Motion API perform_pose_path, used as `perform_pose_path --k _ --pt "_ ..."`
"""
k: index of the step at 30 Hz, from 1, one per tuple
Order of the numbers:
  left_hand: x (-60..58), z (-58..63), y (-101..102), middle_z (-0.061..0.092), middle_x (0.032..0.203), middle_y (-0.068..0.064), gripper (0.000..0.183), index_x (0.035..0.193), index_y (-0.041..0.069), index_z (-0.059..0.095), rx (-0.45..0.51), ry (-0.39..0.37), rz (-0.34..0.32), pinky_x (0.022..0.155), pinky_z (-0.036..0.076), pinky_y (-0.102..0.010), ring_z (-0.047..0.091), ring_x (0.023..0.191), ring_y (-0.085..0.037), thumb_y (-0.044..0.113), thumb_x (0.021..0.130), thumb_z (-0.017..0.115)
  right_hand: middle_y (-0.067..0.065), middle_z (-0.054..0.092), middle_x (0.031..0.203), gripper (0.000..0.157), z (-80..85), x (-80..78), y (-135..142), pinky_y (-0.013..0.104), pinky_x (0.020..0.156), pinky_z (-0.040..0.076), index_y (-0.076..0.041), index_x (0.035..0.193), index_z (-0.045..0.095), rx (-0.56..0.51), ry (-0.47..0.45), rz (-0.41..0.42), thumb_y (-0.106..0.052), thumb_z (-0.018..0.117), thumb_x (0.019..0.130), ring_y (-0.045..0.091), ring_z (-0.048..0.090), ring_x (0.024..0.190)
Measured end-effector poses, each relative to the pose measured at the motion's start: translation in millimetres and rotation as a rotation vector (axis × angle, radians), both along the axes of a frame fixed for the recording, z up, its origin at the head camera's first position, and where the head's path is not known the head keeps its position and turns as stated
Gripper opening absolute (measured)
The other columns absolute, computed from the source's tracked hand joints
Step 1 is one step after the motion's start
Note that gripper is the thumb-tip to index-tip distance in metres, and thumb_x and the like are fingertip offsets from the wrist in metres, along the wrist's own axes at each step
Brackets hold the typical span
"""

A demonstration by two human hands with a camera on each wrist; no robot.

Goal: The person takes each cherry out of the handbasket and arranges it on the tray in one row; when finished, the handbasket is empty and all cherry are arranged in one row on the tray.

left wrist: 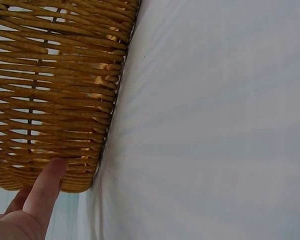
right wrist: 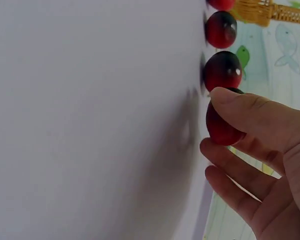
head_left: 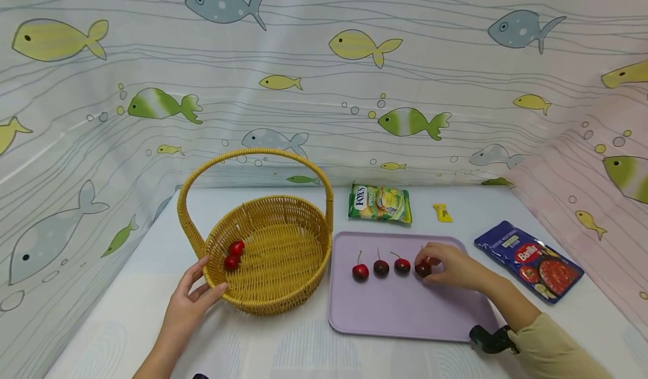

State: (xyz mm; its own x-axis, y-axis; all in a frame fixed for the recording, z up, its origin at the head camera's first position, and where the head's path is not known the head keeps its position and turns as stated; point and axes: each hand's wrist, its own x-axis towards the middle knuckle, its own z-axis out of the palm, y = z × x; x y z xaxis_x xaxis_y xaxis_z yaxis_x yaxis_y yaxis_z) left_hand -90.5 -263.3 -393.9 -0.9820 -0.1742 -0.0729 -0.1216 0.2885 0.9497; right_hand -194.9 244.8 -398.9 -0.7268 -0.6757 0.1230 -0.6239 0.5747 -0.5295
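In the head view, my right hand [head_left: 450,265] pinches a dark red cherry [head_left: 422,270] over the right part of a lilac tray [head_left: 395,314]. The right wrist view shows this cherry [right wrist: 221,127] between thumb and fingers. Left of it, three stemmed cherries form a row: a dark one [head_left: 402,266], another dark one [head_left: 381,267] and a redder one [head_left: 360,273]. My left hand [head_left: 188,307] touches the near left side of a handled wicker basket [head_left: 283,255], fingers extended; one finger [left wrist: 46,187] lies against its woven wall. Two red cherries [head_left: 233,261] lie inside the basket.
Behind the tray lie a green FOX'S candy bag [head_left: 379,203] and a small yellow packet [head_left: 442,212]. A blue Barilla pouch [head_left: 529,261] is to the tray's right. Fish-printed cloth [head_left: 314,109] encloses the white table [head_left: 283,351]. The basket's tall handle [head_left: 263,152] arches over it.
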Motion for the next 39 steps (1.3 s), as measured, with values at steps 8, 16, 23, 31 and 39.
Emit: perform_pose_path --k 8,16,23,31,39 --pt "-1.8 0.1 0.6 0.019 0.146 -0.022 0.075 0.15 0.016 0.016 0.005 0.026 -0.01 0.075 0.044 -0.012 0.036 0.125 -0.04 0.021 0.091 0.063 -0.006 0.059 0.093 0.027 0.2 0.3 2.7 0.031 0.074 0.049 -0.013 0.096 0.065 0.031 0.001 -0.006 -0.009 0.078 0.072 0.013 0.054 0.084" --pt "-2.3 1.5 2.6 0.02 0.146 -0.021 0.075 0.15 0.015 0.017 0.01 0.03 -0.011 0.075 0.044 -0.012 0.037 0.125 -0.04 0.021 0.091 0.063 -0.007 0.058 0.094 0.028 1.8 -1.3 2.3 0.031 0.075 0.049 -0.014 0.096 0.065 0.051 -0.015 -0.017 -0.009 0.078 0.072 0.014 0.055 0.085" --pt "-2.3 1.6 2.9 0.019 0.146 -0.022 0.076 0.15 0.016 0.017 0.012 0.029 -0.01 0.075 0.044 -0.012 0.036 0.125 -0.04 0.021 0.09 0.063 -0.007 0.058 0.093 0.03 1.3 -3.4 3.4 0.031 0.074 0.05 -0.014 0.097 0.065 0.053 -0.011 -0.003 -0.009 0.079 0.071 0.012 0.055 0.084" --pt "-0.4 1.2 1.8 0.019 0.146 -0.022 0.076 0.15 0.016 0.017 0.021 0.031 -0.009 0.075 0.044 -0.012 0.037 0.125 -0.04 0.02 0.09 0.063 -0.005 0.061 0.094 0.03 10.9 -6.4 2.1 0.039 0.075 0.051 -0.013 0.098 0.064 0.081 -0.013 -0.01 -0.01 0.079 0.072 0.016 0.058 0.086" --pt "1.2 0.1 0.1 0.018 0.146 -0.022 0.076 0.15 0.016 0.016 0.024 0.024 -0.008 0.075 0.044 -0.012 0.036 0.125 -0.041 0.021 0.09 0.063 -0.002 0.061 0.096 0.03 36.0 -6.3 -5.2 0.042 0.076 0.051 -0.012 0.102 0.065 0.075 0.0 -0.023 -0.007 0.077 0.074 0.022 0.058 0.089"
